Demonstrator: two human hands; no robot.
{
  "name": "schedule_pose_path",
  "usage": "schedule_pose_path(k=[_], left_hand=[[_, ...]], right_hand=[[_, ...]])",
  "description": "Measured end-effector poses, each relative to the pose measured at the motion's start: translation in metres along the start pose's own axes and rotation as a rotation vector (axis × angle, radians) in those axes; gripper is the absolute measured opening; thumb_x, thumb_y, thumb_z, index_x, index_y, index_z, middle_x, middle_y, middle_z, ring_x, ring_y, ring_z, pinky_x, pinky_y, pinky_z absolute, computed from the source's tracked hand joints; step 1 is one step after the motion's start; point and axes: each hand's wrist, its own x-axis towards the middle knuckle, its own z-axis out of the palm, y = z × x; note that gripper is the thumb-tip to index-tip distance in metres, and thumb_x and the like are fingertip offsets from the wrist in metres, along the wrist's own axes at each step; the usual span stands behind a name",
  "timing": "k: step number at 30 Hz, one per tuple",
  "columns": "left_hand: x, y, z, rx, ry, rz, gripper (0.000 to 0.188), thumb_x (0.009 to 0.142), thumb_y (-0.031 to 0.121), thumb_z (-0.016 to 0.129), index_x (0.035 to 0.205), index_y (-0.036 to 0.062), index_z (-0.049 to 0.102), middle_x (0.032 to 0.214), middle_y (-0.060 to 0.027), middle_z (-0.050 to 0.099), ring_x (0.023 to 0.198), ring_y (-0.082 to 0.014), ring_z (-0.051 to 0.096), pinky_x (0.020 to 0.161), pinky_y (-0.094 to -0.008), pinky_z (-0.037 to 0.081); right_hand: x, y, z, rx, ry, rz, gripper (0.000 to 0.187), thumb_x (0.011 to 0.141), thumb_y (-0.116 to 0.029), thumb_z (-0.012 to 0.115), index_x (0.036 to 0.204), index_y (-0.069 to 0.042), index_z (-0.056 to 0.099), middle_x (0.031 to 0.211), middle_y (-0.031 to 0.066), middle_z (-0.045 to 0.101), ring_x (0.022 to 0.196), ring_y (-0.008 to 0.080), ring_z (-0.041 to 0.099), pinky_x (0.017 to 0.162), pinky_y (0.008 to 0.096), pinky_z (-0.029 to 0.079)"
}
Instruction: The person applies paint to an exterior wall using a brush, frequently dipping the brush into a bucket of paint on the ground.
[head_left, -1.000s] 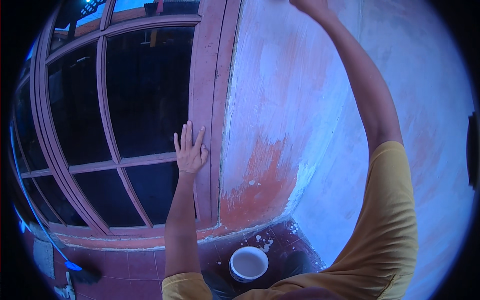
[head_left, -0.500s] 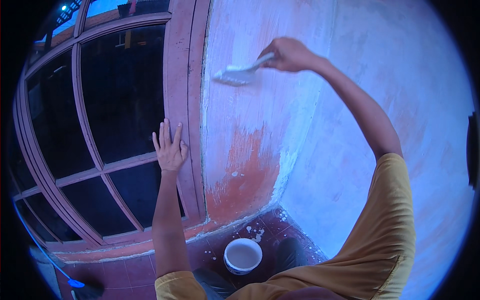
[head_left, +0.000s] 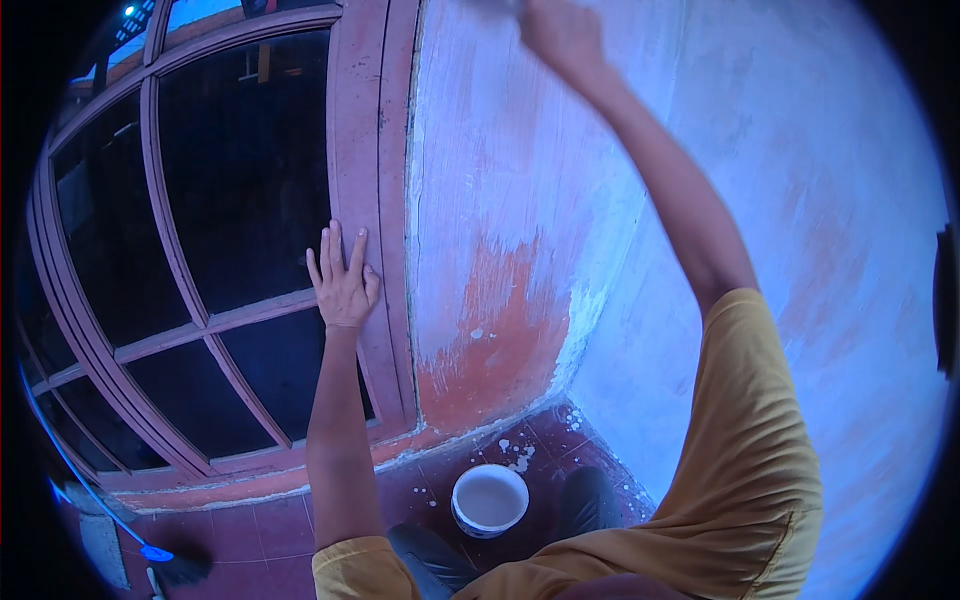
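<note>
Your right hand [head_left: 565, 38], near one o'clock, is closed around the brush [head_left: 492, 8], which looks blurred at twelve o'clock. Your left hand [head_left: 345, 295] lies flat, fingers spread, on the window frame [head_left: 358, 150] at nine o'clock. The white bucket [head_left: 480, 527] stands at six o'clock.

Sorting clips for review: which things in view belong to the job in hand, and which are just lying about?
Seemingly in use:
- blurred tool in right hand
- patchy wall
- white tub
- window frame, under left hand

Apparently lying about:
- blue-handled broom
- grey slab
</note>
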Motion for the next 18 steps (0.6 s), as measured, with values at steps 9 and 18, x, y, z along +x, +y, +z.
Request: schedule_pose_path(k=[9, 18], left_hand=[[-0.003, -0.013, -0.004, 0.024, -0.011, -0.014, 0.051, 0.081, 0.022, 0.044, 0.132, 0.0224, 0.047, 0.146, -0.0111, 0.027, 0.135, -0.0260, 0.027, 0.109, -0.0520, 0.018], [-0.006, -0.013, -0.005, 0.013, 0.006, 0.002, 0.052, 0.080, 0.022, 0.044, 0.132, 0.0230, 0.047, 0.146, -0.0115, 0.028, 0.134, -0.0258, 0.029, 0.109, -0.0516, 0.019]], right_hand=[[-0.205, -0.085, -0.050, 0.205, -0.542, -0.336, 0.040, 0.076, -0.006, 0.055, 0.116, -0.007, 0.057, 0.064, 0.0128, 0.061, 0.051, 0.0247, 0.061, 0.044, 0.0376, 0.047], [-0.091, -0.005, -0.035, 0.218, -0.569, -0.136, 0.026, 0.074, -0.031, 0.070, 0.096, -0.017, 0.070, 0.083, 0.0101, 0.067, 0.077, 0.0297, 0.064, 0.066, 0.0385, 0.051]])
